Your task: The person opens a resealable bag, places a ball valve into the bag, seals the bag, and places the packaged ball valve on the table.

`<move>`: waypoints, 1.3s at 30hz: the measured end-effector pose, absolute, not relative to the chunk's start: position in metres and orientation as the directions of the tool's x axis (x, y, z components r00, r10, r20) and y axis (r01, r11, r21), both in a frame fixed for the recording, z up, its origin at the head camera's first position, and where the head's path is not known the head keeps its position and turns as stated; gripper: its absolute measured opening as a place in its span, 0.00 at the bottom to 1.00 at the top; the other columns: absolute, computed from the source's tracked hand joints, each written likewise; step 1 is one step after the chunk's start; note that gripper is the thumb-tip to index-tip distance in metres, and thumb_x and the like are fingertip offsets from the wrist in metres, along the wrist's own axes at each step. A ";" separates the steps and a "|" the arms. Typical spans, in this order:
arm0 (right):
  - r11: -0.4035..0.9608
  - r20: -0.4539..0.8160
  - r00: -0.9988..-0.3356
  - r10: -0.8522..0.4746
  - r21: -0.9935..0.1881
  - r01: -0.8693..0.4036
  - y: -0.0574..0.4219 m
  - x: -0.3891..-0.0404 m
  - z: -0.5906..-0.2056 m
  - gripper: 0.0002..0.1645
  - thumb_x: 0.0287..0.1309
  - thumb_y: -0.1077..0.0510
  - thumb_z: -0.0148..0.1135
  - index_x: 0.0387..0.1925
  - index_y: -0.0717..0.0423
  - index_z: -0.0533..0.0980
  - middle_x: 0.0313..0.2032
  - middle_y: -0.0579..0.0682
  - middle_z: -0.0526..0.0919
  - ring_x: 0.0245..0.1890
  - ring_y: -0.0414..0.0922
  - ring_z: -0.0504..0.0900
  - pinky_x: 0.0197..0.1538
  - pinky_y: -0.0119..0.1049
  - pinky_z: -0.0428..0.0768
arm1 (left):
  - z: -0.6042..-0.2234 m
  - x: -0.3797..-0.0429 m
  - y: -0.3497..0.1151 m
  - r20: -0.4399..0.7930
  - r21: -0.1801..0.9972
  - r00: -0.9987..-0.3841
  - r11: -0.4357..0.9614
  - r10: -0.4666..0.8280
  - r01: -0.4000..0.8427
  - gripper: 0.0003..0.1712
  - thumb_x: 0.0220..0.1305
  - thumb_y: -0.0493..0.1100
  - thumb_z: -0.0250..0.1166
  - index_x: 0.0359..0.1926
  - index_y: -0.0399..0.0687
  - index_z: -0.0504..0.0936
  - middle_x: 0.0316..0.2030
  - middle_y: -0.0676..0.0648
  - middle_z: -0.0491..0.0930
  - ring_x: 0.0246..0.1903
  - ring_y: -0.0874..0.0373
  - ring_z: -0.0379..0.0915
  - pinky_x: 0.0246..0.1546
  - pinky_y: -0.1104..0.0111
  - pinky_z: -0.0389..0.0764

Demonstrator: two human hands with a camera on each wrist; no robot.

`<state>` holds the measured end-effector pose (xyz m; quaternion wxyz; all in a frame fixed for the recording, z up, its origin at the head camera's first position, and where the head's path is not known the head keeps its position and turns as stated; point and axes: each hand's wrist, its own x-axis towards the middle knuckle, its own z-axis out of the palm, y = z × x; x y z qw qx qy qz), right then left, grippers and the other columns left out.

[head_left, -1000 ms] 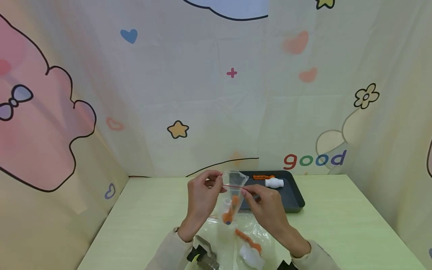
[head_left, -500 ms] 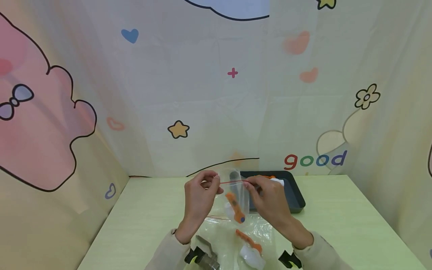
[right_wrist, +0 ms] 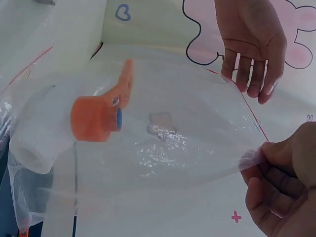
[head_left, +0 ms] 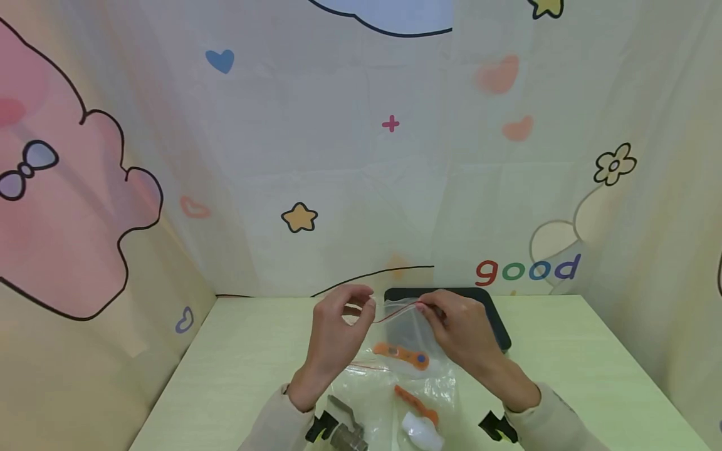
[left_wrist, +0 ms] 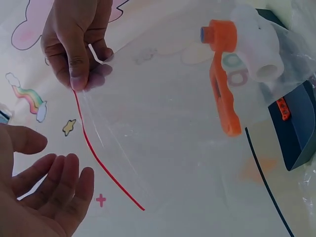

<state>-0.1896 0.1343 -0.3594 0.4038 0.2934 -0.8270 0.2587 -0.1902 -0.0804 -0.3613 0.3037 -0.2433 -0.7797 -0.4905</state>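
1. Shows a clear plastic bag (head_left: pixel 407 322), thin, slightly wrinkled and glossy where lit, held up over the pale green table (head_left: pixel 586 388), with a thin red line (left_wrist: pixel 98 161) along its mouth.
2. Contains, low in the bag, an orange handle (head_left: pixel 397 354) with a blue round end, lying nearly level in the head view, against a white fitting (left_wrist: pixel 257 44) with a round opening; hard to tell whether joined.
3. Pinched at the upper right, on the red line, between thumb and fingertips of the right hand (head_left: pixel 465 322).
4. Flanked at left by the left hand (head_left: pixel 338 322), with fingers loosely curved and parted from the thumb, just beside the red line.
5. Backed at far right by a dark tray (head_left: pixel 497 319); fronted on the near side by a grey metal valve (head_left: pixel 348 435) and a second orange handle (head_left: pixel 416 404).
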 end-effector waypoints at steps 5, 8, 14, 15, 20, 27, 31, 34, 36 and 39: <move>0.680 0.817 -0.485 -0.311 -0.166 -0.715 0.138 -0.189 -0.357 0.07 0.49 0.65 0.73 0.30 0.54 0.82 0.25 0.43 0.83 0.21 0.31 0.71 0.27 0.21 0.70 | -0.359 -0.189 -0.074 0.705 0.525 -0.669 0.461 0.236 0.716 0.16 0.63 0.41 0.66 0.52 0.48 0.81 0.48 0.51 0.82 0.48 0.58 0.79 0.48 0.63 0.82; 0.676 0.811 -0.485 -0.328 -0.157 -0.720 0.138 -0.188 -0.356 0.07 0.49 0.65 0.73 0.30 0.55 0.82 0.26 0.43 0.84 0.22 0.32 0.72 0.27 0.22 0.71 | -0.359 -0.189 -0.070 0.668 0.502 -0.678 0.485 0.309 0.716 0.20 0.64 0.44 0.65 0.57 0.50 0.79 0.54 0.51 0.80 0.56 0.57 0.75 0.55 0.60 0.79; 0.667 0.800 -0.484 -0.355 -0.145 -0.731 0.138 -0.185 -0.354 0.06 0.49 0.65 0.72 0.29 0.55 0.82 0.26 0.43 0.84 0.21 0.32 0.73 0.27 0.23 0.72 | -0.360 -0.189 -0.064 0.640 0.469 -0.669 0.497 0.379 0.730 0.20 0.68 0.45 0.63 0.60 0.49 0.77 0.57 0.49 0.78 0.59 0.55 0.73 0.55 0.59 0.79; 0.664 0.799 -0.482 -0.360 -0.144 -0.734 0.137 -0.185 -0.354 0.06 0.49 0.65 0.72 0.29 0.55 0.82 0.26 0.43 0.84 0.21 0.32 0.73 0.26 0.23 0.72 | -0.360 -0.189 -0.064 0.640 0.467 -0.666 0.495 0.382 0.733 0.20 0.68 0.45 0.63 0.59 0.49 0.78 0.56 0.49 0.79 0.58 0.55 0.73 0.55 0.60 0.79; 0.654 0.792 -0.479 -0.379 -0.138 -0.744 0.137 -0.183 -0.353 0.06 0.49 0.65 0.72 0.29 0.55 0.82 0.26 0.44 0.84 0.21 0.32 0.74 0.26 0.23 0.72 | -0.360 -0.191 -0.062 0.631 0.475 -0.664 0.477 0.402 0.740 0.14 0.68 0.44 0.63 0.52 0.47 0.80 0.48 0.50 0.82 0.51 0.57 0.78 0.51 0.63 0.80; 0.649 0.785 -0.483 -0.388 -0.140 -0.748 0.136 -0.182 -0.352 0.06 0.49 0.65 0.72 0.29 0.55 0.82 0.26 0.45 0.84 0.22 0.34 0.78 0.27 0.25 0.76 | -0.363 -0.193 -0.060 0.637 0.472 -0.644 0.446 0.424 0.760 0.05 0.69 0.43 0.62 0.42 0.49 0.81 0.39 0.53 0.81 0.42 0.61 0.79 0.43 0.66 0.80; 0.652 0.781 -0.488 -0.390 -0.140 -0.745 0.136 -0.181 -0.352 0.06 0.49 0.65 0.73 0.29 0.55 0.82 0.25 0.44 0.84 0.22 0.34 0.78 0.27 0.25 0.76 | -0.362 -0.192 -0.060 0.635 0.474 -0.639 0.435 0.435 0.766 0.04 0.69 0.42 0.62 0.40 0.48 0.81 0.37 0.52 0.81 0.39 0.62 0.78 0.41 0.68 0.80; 0.649 0.779 -0.490 -0.391 -0.145 -0.747 0.136 -0.180 -0.352 0.06 0.49 0.64 0.73 0.30 0.55 0.82 0.25 0.44 0.84 0.22 0.33 0.77 0.27 0.24 0.76 | -0.362 -0.191 -0.060 0.641 0.472 -0.629 0.420 0.440 0.775 0.03 0.68 0.40 0.62 0.39 0.46 0.81 0.36 0.51 0.81 0.38 0.61 0.78 0.40 0.67 0.81; 0.641 0.779 -0.492 -0.389 -0.154 -0.752 0.135 -0.179 -0.351 0.06 0.49 0.65 0.73 0.30 0.55 0.82 0.25 0.43 0.83 0.22 0.32 0.75 0.27 0.23 0.74 | -0.362 -0.191 -0.059 0.655 0.465 -0.615 0.407 0.439 0.786 0.03 0.68 0.39 0.62 0.38 0.45 0.81 0.35 0.51 0.80 0.37 0.61 0.77 0.40 0.66 0.81; 0.622 0.781 -0.489 -0.388 -0.169 -0.764 0.135 -0.179 -0.351 0.07 0.49 0.65 0.73 0.30 0.53 0.82 0.24 0.42 0.82 0.22 0.30 0.72 0.27 0.21 0.72 | -0.364 -0.192 -0.059 0.683 0.447 -0.590 0.393 0.430 0.804 0.02 0.67 0.38 0.62 0.38 0.43 0.81 0.35 0.50 0.80 0.37 0.60 0.78 0.39 0.67 0.81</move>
